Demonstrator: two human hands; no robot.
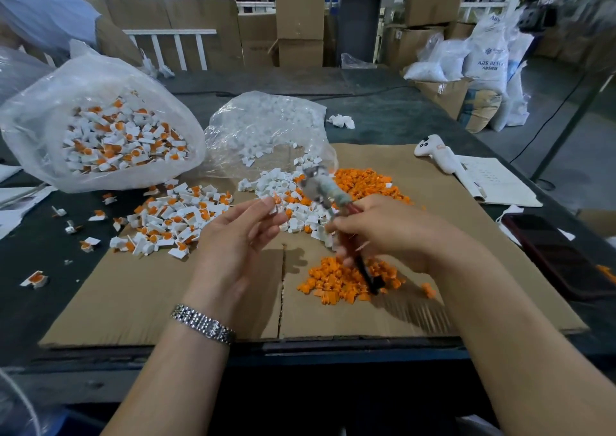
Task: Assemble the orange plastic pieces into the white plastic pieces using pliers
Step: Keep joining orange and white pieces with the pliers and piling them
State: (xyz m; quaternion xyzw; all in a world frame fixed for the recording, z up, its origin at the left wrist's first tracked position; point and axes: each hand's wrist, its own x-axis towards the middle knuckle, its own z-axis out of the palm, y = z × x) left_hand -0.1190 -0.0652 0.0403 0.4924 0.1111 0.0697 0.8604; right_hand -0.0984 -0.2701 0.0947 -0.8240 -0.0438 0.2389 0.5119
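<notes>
My left hand (238, 235) pinches a small white piece with an orange piece in it (275, 203) between thumb and fingertips, above the cardboard. My right hand (383, 232) grips the red and black handles of the pliers (325, 190), whose blurred metal jaws point up and left, just right of the held piece. Loose orange pieces lie in a near heap (340, 280) and a far heap (365, 182). Loose white pieces (283, 182) spill from a clear bag (263, 129). Assembled white-and-orange pieces (170, 219) lie at the left.
A large plastic bag of assembled pieces (110, 135) stands at the far left. A cardboard sheet (150, 289) covers the dark table. A white toy (433, 154), a paper pad (493, 182) and a dark phone (560, 255) lie at the right. Boxes and sacks stand behind.
</notes>
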